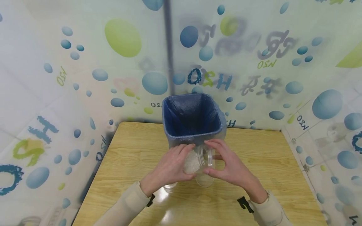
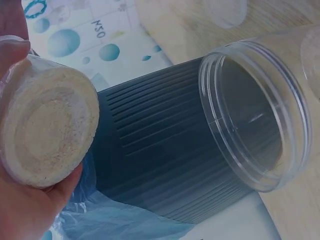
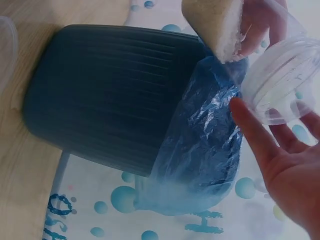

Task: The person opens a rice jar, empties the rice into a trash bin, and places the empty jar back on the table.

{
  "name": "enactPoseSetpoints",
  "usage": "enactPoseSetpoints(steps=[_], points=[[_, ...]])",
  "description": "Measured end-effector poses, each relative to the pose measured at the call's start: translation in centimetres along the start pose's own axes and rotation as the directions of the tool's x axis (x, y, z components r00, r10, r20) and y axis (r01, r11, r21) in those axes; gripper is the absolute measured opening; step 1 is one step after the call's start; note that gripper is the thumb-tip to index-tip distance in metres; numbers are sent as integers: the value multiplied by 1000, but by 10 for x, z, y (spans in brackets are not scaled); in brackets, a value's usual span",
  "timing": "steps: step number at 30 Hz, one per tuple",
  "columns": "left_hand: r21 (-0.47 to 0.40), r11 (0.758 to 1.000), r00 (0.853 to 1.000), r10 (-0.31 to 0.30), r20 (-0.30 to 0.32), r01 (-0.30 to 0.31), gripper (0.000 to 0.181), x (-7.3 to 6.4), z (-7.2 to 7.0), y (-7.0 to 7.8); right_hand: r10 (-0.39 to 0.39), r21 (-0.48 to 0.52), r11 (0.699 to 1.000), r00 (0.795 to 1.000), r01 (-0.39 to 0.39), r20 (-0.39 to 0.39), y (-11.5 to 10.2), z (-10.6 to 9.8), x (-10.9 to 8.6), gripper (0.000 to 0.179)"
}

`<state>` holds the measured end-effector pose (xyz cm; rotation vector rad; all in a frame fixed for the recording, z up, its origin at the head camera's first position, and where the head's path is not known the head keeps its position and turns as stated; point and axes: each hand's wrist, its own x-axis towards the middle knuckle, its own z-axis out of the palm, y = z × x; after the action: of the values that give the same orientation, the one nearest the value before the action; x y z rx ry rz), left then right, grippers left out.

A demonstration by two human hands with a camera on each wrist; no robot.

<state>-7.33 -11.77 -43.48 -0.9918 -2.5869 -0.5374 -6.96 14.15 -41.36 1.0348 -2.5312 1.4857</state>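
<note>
My left hand (image 1: 172,163) grips a clear jar (image 1: 192,161) partly filled with pale, rice-like grains. It is tipped on its side just in front of the bin, its threaded mouth facing right. The left wrist view shows the grains through the jar's base (image 2: 50,130). With thumb and fingertips, my right hand (image 1: 229,166) holds a clear round lid (image 3: 280,82) at the jar's mouth. Below the hands, an open clear jar (image 2: 295,115) stands on the table, with its wide threaded rim facing up.
A dark blue bin (image 1: 195,136) with a blue plastic liner (image 3: 205,135) stands at the back of the wooden table (image 1: 135,150). Other clear containers (image 1: 170,185) sit close to the left wrist. Patterned curtains (image 1: 127,75) enclose the back and sides.
</note>
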Motion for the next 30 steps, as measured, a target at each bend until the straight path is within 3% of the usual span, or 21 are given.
enactPoseSetpoints(steps=[5,9,12,15,17,22,27,30], points=[[-66,998,1000,-25,-6,24,101,-4,0,-3,91,71,994,991,-84,-102,9,-5,-9,73],[-120,992,999,-37,-33,32,101,-9,-1,-7,174,40,985,971,-170,-165,28,-11,-18,63],[-140,990,997,-32,-72,21,102,-12,-3,-11,248,-12,968,957,-252,-152,48,-13,-24,60],[-159,987,993,-17,-119,-2,103,-15,-4,-14,346,-139,923,932,-358,-105,73,-10,-31,65],[-168,985,988,-2,-152,-24,104,-16,-5,-15,406,-259,874,911,-411,-78,91,-5,-37,72],[-177,983,975,14,-220,-54,107,-20,-8,-18,493,-465,762,869,-451,-37,136,13,-51,76],[-191,981,967,-5,-256,-45,109,-27,-12,-21,522,-566,709,853,-421,20,160,32,-63,74],[-211,977,966,-34,-256,-22,109,-31,-15,-22,520,-601,695,853,-395,40,166,39,-68,72]])
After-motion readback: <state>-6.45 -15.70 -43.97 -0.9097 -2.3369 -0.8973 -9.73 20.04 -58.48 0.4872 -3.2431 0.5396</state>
